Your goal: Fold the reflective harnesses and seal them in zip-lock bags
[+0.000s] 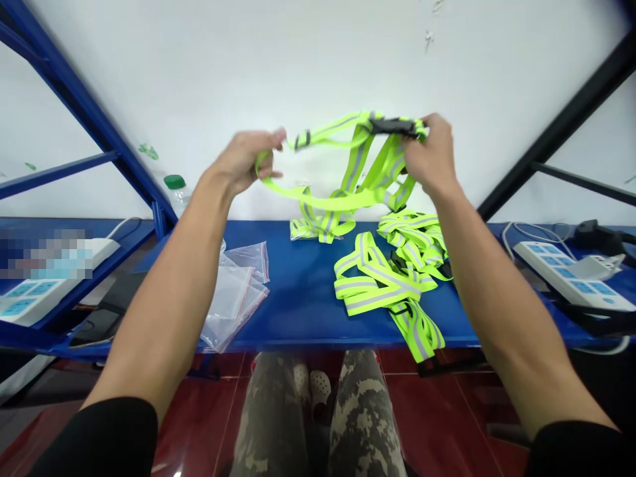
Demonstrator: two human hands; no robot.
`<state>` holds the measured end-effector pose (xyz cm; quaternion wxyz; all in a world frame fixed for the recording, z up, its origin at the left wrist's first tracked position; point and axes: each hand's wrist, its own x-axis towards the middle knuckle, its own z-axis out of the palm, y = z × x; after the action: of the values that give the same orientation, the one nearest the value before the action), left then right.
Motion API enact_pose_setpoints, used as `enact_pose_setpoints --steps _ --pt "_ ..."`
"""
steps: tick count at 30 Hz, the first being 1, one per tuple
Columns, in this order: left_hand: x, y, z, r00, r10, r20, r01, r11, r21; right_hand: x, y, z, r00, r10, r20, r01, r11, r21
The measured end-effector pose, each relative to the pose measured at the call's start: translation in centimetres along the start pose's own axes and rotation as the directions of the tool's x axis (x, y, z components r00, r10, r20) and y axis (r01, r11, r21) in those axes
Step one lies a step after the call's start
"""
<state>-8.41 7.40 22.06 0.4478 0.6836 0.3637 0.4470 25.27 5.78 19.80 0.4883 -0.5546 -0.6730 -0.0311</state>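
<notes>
Clear zip-top bags [236, 298] lie flat on the blue surface [298, 311], near a heap of bundled reflective harnesses [382, 285]. One neon-yellow harness [358, 175] hangs above them, the left hand [246, 162] with its grip closed around a strap, the right hand [430, 156] with its grip pinching the black buckle [395, 126]. A white power strip [571, 275] sits off to the right.

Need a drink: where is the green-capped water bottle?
On the left of the head view, the water bottle stands by the wall, just past the left forearm, beyond the clear plastic bags.
</notes>
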Motion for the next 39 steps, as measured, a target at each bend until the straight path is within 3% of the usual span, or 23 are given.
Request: enact_pose_setpoints --steps 3,5,8,13,17,19,22,25,27,30,33,36,39 --pt "-1.8 -3.8 1.9 0.983 -0.143 0.119 0.099 0.945 0.311 -3.1 -1.2 2.8 0.999 0.007 0.054 -0.004 0.999 -0.05" --pt "-2.9 -5.9 3.9 0.969 -0.125 0.212 0.015 0.888 0.459 -4.9 -2.5 4.6 0.986 -0.015 0.168 0.018 1.0 -0.016" --pt "-4.2 -8.0 7.0 0.953 -0.022 0.303 -0.139 0.855 0.5 -6.6 -4.0 5.7 0.96 0.019 0.281 -0.018 1.0 -0.007" --pt "-5.3 -9.0 9.5 0.995 -0.007 0.095 -0.048 0.824 0.565 -7.2 -4.4 5.0 0.96 0.076 0.271 -0.07 0.997 -0.032" --pt "-5.5 -9.2 10.2 0.999 0.032 0.04 -0.05 0.785 0.618 -7.7 -3.9 4.7 0.955 0.044 0.294 -0.044 0.999 -0.008" --pt "-5.2 -9.3 9.8 0.996 0.089 -0.021 -0.055 0.762 0.645 -8.1 -3.3 4.5 0.942 0.04 0.332 -0.035 0.999 -0.021" --pt "-4.4 -9.3 7.6 0.985 0.115 -0.127 0.0 0.741 0.671 -8.6 -1.7 3.3 0.903 0.089 0.42 -0.08 0.996 -0.04" --pt "-3.8 -9.2 4.5 0.986 0.025 -0.167 0.095 0.736 0.67 -8.6 0.0 1.6 0.851 0.183 0.491 -0.243 0.968 0.059" --pt "-3.6 -9.1 3.0 0.983 -0.07 -0.169 0.162 0.76 0.63 -8.6 0.8 0.7 0.821 0.243 0.516 -0.393 0.897 0.203" --pt "-3.8 -8.4 1.7 0.949 -0.305 -0.075 0.304 0.829 0.47 -8.6 1.4 -0.1 0.773 0.303 0.558 -0.564 0.73 0.385" --pt "-4.2 -7.3 1.0 0.867 -0.494 0.064 0.429 0.805 0.41 -8.7 2.0 -0.8 0.722 0.343 0.601 -0.653 0.626 0.426" --pt "-4.4 -6.3 -0.3 0.814 -0.571 0.109 0.445 0.733 0.515 -8.8 2.8 -1.9 0.72 0.318 0.617 -0.632 0.668 0.393" --pt "-4.7 -5.6 -1.7 0.806 -0.569 0.162 0.398 0.724 0.563 -8.7 3.6 -2.9 0.71 0.267 0.652 -0.566 0.767 0.302"
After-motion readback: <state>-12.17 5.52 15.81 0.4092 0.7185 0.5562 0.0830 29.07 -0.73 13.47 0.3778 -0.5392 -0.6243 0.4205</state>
